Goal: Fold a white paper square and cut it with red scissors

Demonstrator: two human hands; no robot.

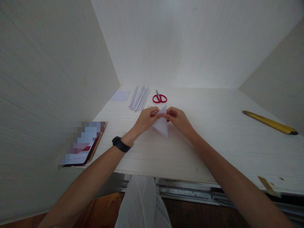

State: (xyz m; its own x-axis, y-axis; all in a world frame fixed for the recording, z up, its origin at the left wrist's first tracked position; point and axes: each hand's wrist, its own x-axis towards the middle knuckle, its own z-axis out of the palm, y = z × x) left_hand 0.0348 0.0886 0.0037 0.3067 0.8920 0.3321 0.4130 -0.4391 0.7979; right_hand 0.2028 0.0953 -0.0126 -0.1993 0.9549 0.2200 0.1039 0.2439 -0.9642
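Note:
A folded white sheet of paper (161, 126), roughly triangular, is held up between my two hands, a little over the table. My left hand (149, 117) pinches its left side between thumb and fingers. On the opposite side, my right hand (177, 117) grips the paper near its upper part, thumb towards the other thumb. The paper's point sticks up between the hands, and its layers spread at the lower edge. Just beyond the hands lies a pair of red-handled scissors (159, 97).
Several folded paper strips (139, 98) and a flat paper piece (120, 95) lie at the back left of the white table (213, 139). A phone or tablet (85, 144) leans by the left wall. A yellow utility knife (269, 122) lies at the right. Walls enclose three sides.

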